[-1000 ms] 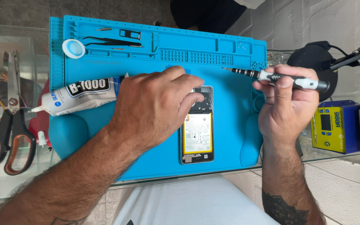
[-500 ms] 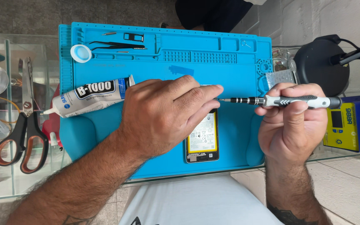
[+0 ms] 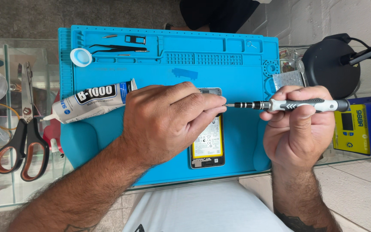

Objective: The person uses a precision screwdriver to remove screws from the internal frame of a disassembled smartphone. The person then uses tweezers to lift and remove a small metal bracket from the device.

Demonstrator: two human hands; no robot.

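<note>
An opened phone (image 3: 208,146) with a yellow-labelled battery lies on a blue work mat (image 3: 245,141). My left hand (image 3: 168,122) lies over the phone's upper half, its fingertips pinched at the tip of a screwdriver. My right hand (image 3: 297,129) grips the grey-and-black precision screwdriver (image 3: 288,104), held level and pointing left, its tip meeting my left fingertips above the phone's top edge. What the left fingertips pinch is too small to tell.
A white glue tube (image 3: 89,102) lies left of my left hand. Black tweezers (image 3: 117,48) and a small white lid (image 3: 80,57) sit at the mat's top left. Scissors (image 3: 22,129) rest on the glass table. A round black base (image 3: 331,64) and a yellow-blue device (image 3: 359,129) stand at right.
The screwdriver has swung from a tilt near the mat's upper right down to level, and its tip moved left until it meets my left fingertips. My left hand stayed on the phone.
</note>
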